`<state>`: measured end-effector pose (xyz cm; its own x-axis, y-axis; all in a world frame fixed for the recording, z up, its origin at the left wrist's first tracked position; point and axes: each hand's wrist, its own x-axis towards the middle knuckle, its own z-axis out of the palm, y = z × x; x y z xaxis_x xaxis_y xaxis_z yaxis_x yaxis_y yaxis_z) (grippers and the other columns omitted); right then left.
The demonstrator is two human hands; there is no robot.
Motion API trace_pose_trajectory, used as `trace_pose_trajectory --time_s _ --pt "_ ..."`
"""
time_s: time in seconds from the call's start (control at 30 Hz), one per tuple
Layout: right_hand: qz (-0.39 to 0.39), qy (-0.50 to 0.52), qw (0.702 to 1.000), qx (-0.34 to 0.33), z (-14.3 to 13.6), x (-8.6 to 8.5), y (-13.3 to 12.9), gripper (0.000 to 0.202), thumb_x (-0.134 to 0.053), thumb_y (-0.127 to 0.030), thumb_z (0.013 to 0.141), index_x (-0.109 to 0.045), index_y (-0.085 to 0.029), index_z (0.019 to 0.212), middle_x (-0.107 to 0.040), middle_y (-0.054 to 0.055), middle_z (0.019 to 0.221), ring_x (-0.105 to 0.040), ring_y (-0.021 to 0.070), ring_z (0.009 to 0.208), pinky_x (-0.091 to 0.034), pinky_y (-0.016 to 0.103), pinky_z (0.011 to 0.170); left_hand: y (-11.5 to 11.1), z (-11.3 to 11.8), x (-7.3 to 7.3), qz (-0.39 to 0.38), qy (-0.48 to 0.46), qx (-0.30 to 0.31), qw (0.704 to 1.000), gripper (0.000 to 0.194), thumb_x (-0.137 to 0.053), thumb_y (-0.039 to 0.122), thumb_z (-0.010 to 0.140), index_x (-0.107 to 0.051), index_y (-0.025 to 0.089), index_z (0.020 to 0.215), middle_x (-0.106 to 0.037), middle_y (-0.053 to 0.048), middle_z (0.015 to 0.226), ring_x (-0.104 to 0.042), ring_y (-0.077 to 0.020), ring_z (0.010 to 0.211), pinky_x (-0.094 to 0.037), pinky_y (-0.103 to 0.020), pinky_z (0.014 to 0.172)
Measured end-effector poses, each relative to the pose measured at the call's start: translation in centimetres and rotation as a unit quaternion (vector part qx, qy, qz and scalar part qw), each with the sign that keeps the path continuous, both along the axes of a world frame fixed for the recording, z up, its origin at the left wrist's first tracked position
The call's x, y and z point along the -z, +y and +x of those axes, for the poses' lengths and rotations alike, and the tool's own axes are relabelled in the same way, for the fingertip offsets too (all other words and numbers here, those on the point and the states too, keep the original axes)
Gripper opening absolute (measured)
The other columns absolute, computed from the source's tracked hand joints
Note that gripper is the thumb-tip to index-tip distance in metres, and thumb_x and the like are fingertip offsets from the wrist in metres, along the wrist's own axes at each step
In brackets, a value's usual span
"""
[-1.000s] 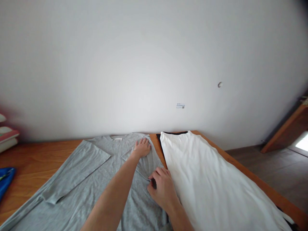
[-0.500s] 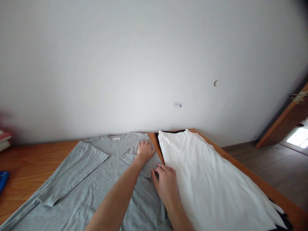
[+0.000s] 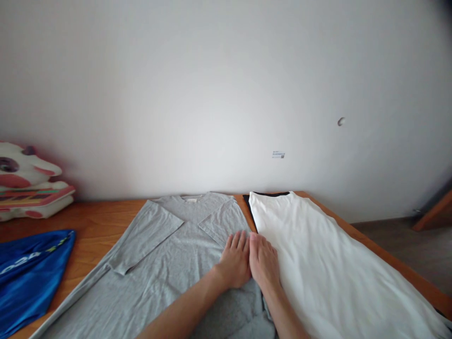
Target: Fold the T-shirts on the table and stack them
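Observation:
A grey T-shirt (image 3: 173, 263) lies spread out, collar toward the wall, both sleeves folded inward over its front. My left hand (image 3: 236, 259) rests on the shirt's right side, just below the right sleeve, palm down with fingers stretched out. Right beside it, my right hand (image 3: 264, 259) lies palm down along the shirt's right edge, next to the white garment (image 3: 318, 263). Its thumb side meets the left hand, and its fingertips bend down slightly. I see nothing held in either hand. Black cloth (image 3: 246, 200) shows from under the white garment.
At the left lies blue cloth (image 3: 35, 278) with white lettering, and behind it stands a white and pink cow-like toy (image 3: 31, 183) with a keyboard. All rest on a wooden tabletop (image 3: 95, 219) against a white wall (image 3: 183, 108). A wooden door edge (image 3: 434, 212) shows at right.
My left hand has slid down the shirt from the right sleeve to beside my right hand. My right thumb has closed in. The view has turned left, showing more blue cloth and the toy.

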<state>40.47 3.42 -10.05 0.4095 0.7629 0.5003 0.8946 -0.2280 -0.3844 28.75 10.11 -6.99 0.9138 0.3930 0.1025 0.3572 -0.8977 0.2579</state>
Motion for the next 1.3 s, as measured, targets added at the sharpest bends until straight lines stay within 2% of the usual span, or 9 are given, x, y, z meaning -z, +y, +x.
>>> trace_pose_trajectory --time_s 0.2,0.33,0.47,0.6,0.77,0.9,1.07,1.2,1.3 --pt "-0.011 0.012 1.0 0.005 0.1 0.0 -0.1 0.054 -0.018 -0.038 0.107 -0.067 -0.018 0.119 -0.072 0.014 0.119 -0.066 0.0249 0.109 -0.047 0.038 0.091 -2.6 -8.0 -2.2 -0.092 -0.073 0.093 0.989 0.054 -0.038 0.039 0.102 -0.039 0.024 0.154 -0.04 -0.008 0.161 -0.035 -0.023 0.149 -0.03 -0.041 0.124" --pt "-0.034 -0.039 0.999 -0.006 0.8 0.9 -0.1 0.05 -0.023 -0.036 0.105 -0.068 -0.018 0.118 -0.071 0.016 0.12 -0.066 0.0274 0.11 -0.048 0.04 0.09 -1.0 -14.6 -2.3 -0.023 -0.049 -0.077 0.996 0.052 -0.038 0.041 0.102 -0.049 0.021 0.148 -0.037 -0.011 0.162 -0.032 -0.0302 0.15 -0.028 -0.053 0.123" --pt "-0.018 -0.045 0.998 -0.033 1.4 1.8 -0.2 0.047 -0.025 -0.034 0.103 -0.067 -0.02 0.118 -0.07 0.014 0.122 -0.064 0.0261 0.113 -0.048 0.04 0.094 0.4 -18.7 -0.9 0.005 0.001 -0.223 0.975 0.071 -0.036 0.06 0.099 -0.041 0.014 0.154 -0.028 -0.019 0.164 -0.023 -0.0393 0.152 -0.023 -0.063 0.121" --pt "0.021 -0.062 0.998 -0.007 0.6 0.9 -0.1 0.042 -0.037 -0.045 0.099 -0.071 -0.022 0.105 -0.067 0.015 0.126 -0.063 0.0309 0.114 -0.047 0.047 0.096 0.5 -19.5 -0.1 0.008 -0.007 -0.217 0.976 0.074 -0.034 0.064 0.098 -0.038 0.017 0.156 -0.028 -0.017 0.164 -0.022 -0.038 0.153 -0.023 -0.062 0.121" --pt "-0.031 -0.141 0.975 -0.168 -2.1 -1.6 2.2 0.032 -0.049 -0.045 0.096 -0.073 -0.024 0.102 -0.068 0.012 0.128 -0.06 0.0286 0.121 -0.039 0.047 0.108 0.2 -19.4 -0.2 -0.002 -0.033 -0.218 0.975 0.075 -0.039 0.066 0.095 -0.04 0.019 0.155 -0.03 -0.017 0.164 -0.023 -0.0381 0.152 -0.022 -0.061 0.122" --pt "-0.101 -0.1 0.985 -0.1 -4.8 -1.4 6.1 0.048 -0.04 -0.045 0.1 -0.065 -0.016 0.13 -0.063 0.02 0.137 -0.057 0.0323 0.13 -0.042 0.05 0.106 0.1 -19.8 -0.8 -0.023 -0.031 -0.205 0.978 0.078 -0.042 0.065 0.093 -0.04 0.018 0.155 -0.028 -0.018 0.164 -0.021 -0.0383 0.153 -0.018 -0.061 0.123" --pt "-0.188 -0.081 0.978 -0.048 -6.3 0.9 8.4 0.064 -0.042 -0.054 0.098 -0.047 -0.018 0.15 -0.045 0.02 0.155 -0.038 0.0391 0.145 -0.028 0.068 0.112 0.1 -20.0 -1.2 -0.043 -0.015 -0.183 0.982 0.087 -0.043 0.071 0.09 -0.035 0.015 0.157 -0.021 -0.02 0.165 -0.016 -0.0398 0.154 -0.014 -0.062 0.123" --pt "-0.116 -0.077 0.987 -0.074 -5.9 1.3 7.6 0.057 -0.041 -0.051 0.098 -0.058 -0.016 0.139 -0.053 0.02 0.149 -0.047 0.035 0.139 -0.033 0.058 0.111 0.2 -19.9 -0.8 -0.036 -0.023 -0.182 0.982 0.091 -0.037 0.078 0.089 -0.033 0.018 0.158 -0.02 -0.018 0.166 -0.015 -0.0407 0.153 -0.014 -0.064 0.122" --pt "-0.042 -0.081 0.992 -0.092 -5.6 0.5 6.9 0.038 -0.041 -0.039 0.098 -0.069 -0.018 0.112 -0.069 0.015 0.124 -0.062 0.0291 0.116 -0.043 0.044 0.101 0.3 -19.9 -0.6 -0.035 -0.023 -0.179 0.983 0.09 -0.036 0.077 0.09 -0.034 0.017 0.157 -0.022 -0.019 0.166 -0.016 -0.0405 0.153 -0.015 -0.064 0.122"
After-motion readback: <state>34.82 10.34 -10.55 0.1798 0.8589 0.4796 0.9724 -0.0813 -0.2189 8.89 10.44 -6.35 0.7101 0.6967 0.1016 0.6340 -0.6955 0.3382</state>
